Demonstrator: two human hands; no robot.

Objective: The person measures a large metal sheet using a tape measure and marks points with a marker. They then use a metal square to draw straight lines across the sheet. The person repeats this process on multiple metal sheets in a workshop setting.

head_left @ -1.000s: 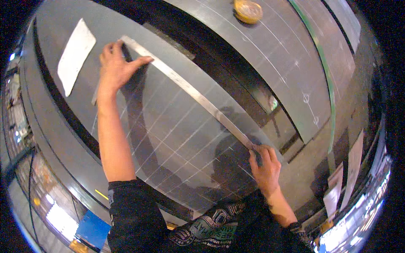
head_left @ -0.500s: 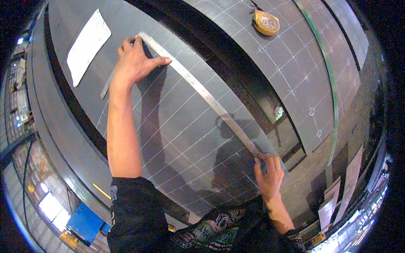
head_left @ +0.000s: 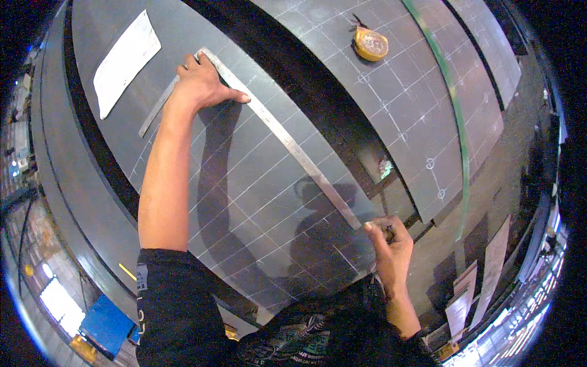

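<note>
lying near right edge of dark plate (head_left: 257,183), metal square (head_left: 287,141) looks light, stiff, best taken by ends, left hand (head_left: 202,87) splayed wide across its corner, right hand (head_left: 393,248) half-curled at its tip, pinch unclear.

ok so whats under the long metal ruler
A dark metal plate scribed with pale lines shows on both sides of the long metal ruler. The strip directly beneath is covered, so any marks there can't be seen.

Downward fisheye head view, seemingly near
</note>
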